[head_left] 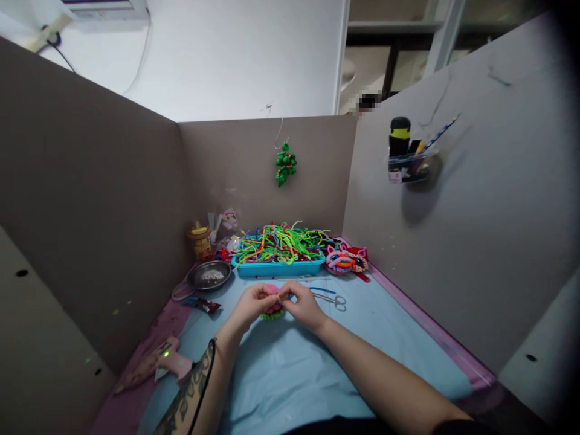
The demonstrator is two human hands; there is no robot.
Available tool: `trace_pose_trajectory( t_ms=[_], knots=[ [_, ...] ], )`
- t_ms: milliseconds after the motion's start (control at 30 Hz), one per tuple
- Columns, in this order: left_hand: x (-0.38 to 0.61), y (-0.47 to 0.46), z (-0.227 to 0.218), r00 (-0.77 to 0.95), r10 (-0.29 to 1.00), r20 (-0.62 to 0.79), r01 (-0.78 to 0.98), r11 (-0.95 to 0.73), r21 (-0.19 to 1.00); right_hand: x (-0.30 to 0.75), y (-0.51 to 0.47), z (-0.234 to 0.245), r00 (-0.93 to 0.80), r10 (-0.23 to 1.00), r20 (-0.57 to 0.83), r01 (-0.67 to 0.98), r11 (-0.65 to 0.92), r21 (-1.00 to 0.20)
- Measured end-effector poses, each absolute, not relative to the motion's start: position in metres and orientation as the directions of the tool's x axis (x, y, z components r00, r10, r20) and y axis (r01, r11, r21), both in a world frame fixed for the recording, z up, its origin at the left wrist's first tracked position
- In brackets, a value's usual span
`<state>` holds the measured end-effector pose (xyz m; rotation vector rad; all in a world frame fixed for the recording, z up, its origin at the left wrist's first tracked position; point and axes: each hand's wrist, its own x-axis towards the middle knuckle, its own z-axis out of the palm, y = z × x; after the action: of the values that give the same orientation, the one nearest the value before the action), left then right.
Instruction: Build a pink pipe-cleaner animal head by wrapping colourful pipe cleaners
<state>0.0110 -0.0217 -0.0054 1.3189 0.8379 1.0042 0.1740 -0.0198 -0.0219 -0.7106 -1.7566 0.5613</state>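
Pinching the pink-and-green craft piece (272, 310) between them, left fingers (264, 293) and right fingers (290, 292) nearly meet over its middle.

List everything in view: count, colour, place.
craft piece: 1, pink and green, centre
tray: 1, blue, rear centre
pipe cleaners: many, multicoloured, in tray
crafts: count unclear, multicoloured, right of tray
dish: 1, grey, left of tray
jar: 1, amber, rear left
packet: 1, dark red, near dish
glue gun: 1, pink, front left
scissors: 1, silver, right of centre
strip: 1, blue, beside scissors
cloth: 1, light blue, underneath
panels: 3, grey, left, back, right
ornament: 1, green, back panel
bin: 1, clear, right panel
left hand: 1, bare, at craft piece
right hand: 1, bare, at craft piece
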Motion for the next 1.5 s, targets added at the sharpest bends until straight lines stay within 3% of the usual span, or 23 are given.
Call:
trace_pose_trajectory(
  t_ms=[733,867,1067,1200,1267,1333,1433,1500],
  knots=[
    [0.01,-0.026,0.003,0.274,0.955,0.111,-0.142,-0.074,0.987,0.172,-0.019,-0.026,-0.218,0.764,0.607,0.136,0.64,-0.756],
    [0.008,-0.024,0.003,0.188,0.972,0.142,-0.085,-0.128,0.988,0.175,-0.014,-0.028,-0.185,0.802,0.568,0.142,0.593,-0.792],
    [0.009,-0.022,0.002,0.228,0.964,0.138,0.019,-0.147,0.989,0.179,-0.005,-0.032,-0.213,0.836,0.505,0.145,0.538,-0.83],
    [0.002,-0.016,0.003,0.06,0.97,0.238,0.194,-0.245,0.95,0.18,0.003,-0.035,-0.147,0.891,0.429,0.095,0.444,-0.891],
    [-0.006,-0.012,0.002,-0.077,0.942,0.326,0.39,-0.273,0.88,0.182,0.008,-0.037,-0.088,0.939,0.334,0.026,0.337,-0.941],
    [-0.017,-0.008,-0.001,-0.13,0.926,0.355,0.643,-0.193,0.741,0.183,0.012,-0.039,-0.049,0.975,0.219,-0.037,0.217,-0.975],
    [-0.029,-0.005,-0.01,-0.132,0.976,0.173,0.866,0.028,0.5,0.182,0.013,-0.041,-0.021,0.996,0.085,-0.099,0.082,-0.992],
    [-0.03,-0.004,-0.017,-0.094,0.992,0.086,0.866,0.038,0.498,0.179,0.01,-0.042,-0.054,0.998,0.014,-0.142,0.006,-0.99]
  ],
)
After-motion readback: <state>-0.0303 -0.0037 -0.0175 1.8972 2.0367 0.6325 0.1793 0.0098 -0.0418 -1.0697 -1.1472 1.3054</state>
